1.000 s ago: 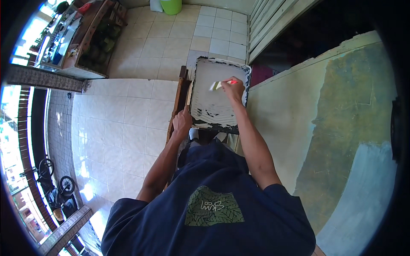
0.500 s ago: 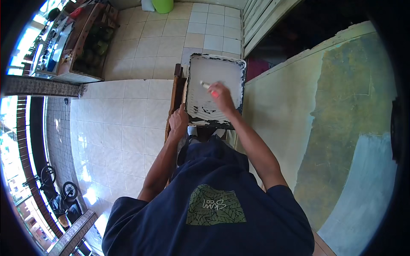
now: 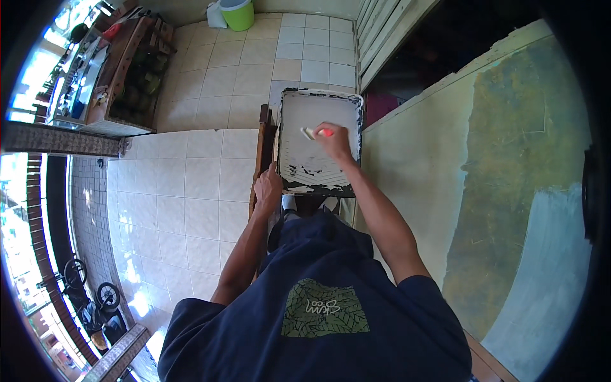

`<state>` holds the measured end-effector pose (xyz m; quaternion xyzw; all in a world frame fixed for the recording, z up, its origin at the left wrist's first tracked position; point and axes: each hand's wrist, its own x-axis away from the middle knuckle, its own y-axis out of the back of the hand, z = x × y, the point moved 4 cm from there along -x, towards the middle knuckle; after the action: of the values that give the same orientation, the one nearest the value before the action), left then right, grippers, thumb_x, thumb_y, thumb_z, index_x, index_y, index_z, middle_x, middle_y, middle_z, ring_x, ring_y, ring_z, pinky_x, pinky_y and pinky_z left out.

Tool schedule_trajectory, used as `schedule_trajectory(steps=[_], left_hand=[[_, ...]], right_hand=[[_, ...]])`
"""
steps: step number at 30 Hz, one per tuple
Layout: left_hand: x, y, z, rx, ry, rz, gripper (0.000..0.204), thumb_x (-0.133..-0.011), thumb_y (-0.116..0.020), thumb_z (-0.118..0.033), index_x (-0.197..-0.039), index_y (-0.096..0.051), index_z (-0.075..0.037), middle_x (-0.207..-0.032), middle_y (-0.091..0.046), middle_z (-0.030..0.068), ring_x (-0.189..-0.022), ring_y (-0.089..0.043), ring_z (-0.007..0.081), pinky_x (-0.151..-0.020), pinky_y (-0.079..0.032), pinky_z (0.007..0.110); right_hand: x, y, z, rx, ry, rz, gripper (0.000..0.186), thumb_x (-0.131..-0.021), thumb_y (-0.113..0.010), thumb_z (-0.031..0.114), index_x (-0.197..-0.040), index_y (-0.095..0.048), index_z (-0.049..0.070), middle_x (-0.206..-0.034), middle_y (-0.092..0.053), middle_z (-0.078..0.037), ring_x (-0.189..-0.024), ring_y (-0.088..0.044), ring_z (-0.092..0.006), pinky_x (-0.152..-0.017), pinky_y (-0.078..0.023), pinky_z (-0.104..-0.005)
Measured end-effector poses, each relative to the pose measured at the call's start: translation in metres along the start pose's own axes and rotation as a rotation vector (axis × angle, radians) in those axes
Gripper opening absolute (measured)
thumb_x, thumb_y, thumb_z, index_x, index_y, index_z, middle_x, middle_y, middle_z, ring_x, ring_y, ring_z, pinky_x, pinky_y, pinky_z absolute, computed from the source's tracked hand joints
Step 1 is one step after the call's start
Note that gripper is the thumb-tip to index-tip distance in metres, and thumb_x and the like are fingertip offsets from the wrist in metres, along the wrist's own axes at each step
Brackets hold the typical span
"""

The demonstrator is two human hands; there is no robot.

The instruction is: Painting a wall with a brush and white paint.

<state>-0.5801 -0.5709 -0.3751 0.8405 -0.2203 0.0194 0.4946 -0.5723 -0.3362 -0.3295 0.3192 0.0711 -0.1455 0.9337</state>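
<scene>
A large paint tray (image 3: 354, 99), black with a pale paint-smeared inside, lies in front of me. Its paint is whitish, and ridges and dark bare patches show at the near end. My right hand (image 3: 335, 141) is closed around a paintbrush (image 3: 308, 134) with a red part on its handle. The pale bristle end points left over the middle of the tray; whether it touches the paint I cannot tell. At the tray's near left corner, my left hand (image 3: 268, 186) is closed on the edge, beside a brown wooden piece of furniture (image 3: 262, 143).
On my right stands a wall (image 3: 414, 165) with pale paint, a worn greenish area and a fresh light-blue patch. A lime-green bucket (image 3: 238, 16) stands on the tiled floor ahead. A wooden cabinet (image 3: 121, 63) is far left; a motorbike (image 3: 92, 305) stands outside.
My right hand and the brush have shifted slightly, and the brush now lies flatter, pointing left. The view has tilted a little, showing more of the bucket. My left hand stays at the tray's corner.
</scene>
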Motion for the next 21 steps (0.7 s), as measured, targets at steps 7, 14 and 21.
schedule_trajectory(steps=[7,14,21], left_hand=[[-0.002,0.001,0.005,0.001,-0.03,0.003,0.038,-0.089,-0.046,-0.011,-0.125,-0.058,-0.01,-0.097,-0.069,0.0205,-0.087,-0.067,0.0401,-0.073,-0.052,0.052],[-0.008,0.011,0.009,0.061,-0.053,-0.008,0.04,-0.086,-0.049,-0.01,-0.124,-0.059,-0.009,-0.092,-0.069,0.0219,-0.084,-0.066,0.0417,-0.07,-0.051,0.054],[-0.008,0.027,0.018,0.175,-0.045,0.063,0.041,-0.082,-0.05,-0.01,-0.122,-0.057,-0.005,-0.092,-0.064,0.031,-0.088,-0.061,0.05,-0.077,-0.048,0.058]], right_hand=[[0.017,-0.006,-0.067,-0.443,-0.991,-0.589,0.012,-0.074,-0.075,0.001,-0.081,-0.066,-0.002,-0.071,-0.069,-0.014,-0.055,-0.068,-0.0162,-0.048,-0.056,-0.0252],[-0.008,-0.022,-0.044,0.063,-0.741,-0.554,0.011,-0.07,-0.074,0.011,-0.076,-0.068,0.005,-0.069,-0.068,-0.015,-0.065,-0.068,-0.0327,-0.065,-0.056,-0.0387],[0.0,-0.034,0.01,0.136,-0.356,-0.454,0.012,-0.071,-0.068,0.006,-0.074,-0.057,0.002,-0.069,-0.062,-0.017,-0.069,-0.064,-0.0361,-0.062,-0.05,-0.0427]])
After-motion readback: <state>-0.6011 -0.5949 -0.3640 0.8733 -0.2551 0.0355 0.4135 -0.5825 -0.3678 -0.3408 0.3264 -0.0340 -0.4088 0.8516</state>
